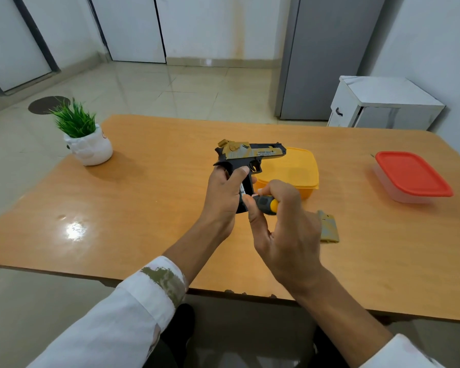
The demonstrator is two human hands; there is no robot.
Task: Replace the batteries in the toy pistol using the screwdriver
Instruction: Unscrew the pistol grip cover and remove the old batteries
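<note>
The toy pistol (250, 155), black with a tan and gold slide, is held upright above the table with its barrel to the right. My left hand (223, 197) grips its black handle. My right hand (282, 229) holds the screwdriver (267, 204) by its black and yellow handle, its tip pointing left at the side of the pistol's grip; the tip itself is hidden. A tan cover panel (329, 226) lies flat on the table just right of my right hand.
A yellow lidded box (298, 171) sits right behind the pistol. A clear box with a red lid (412, 173) stands at the right. A potted plant (84, 136) is at the table's (144, 208) far left corner.
</note>
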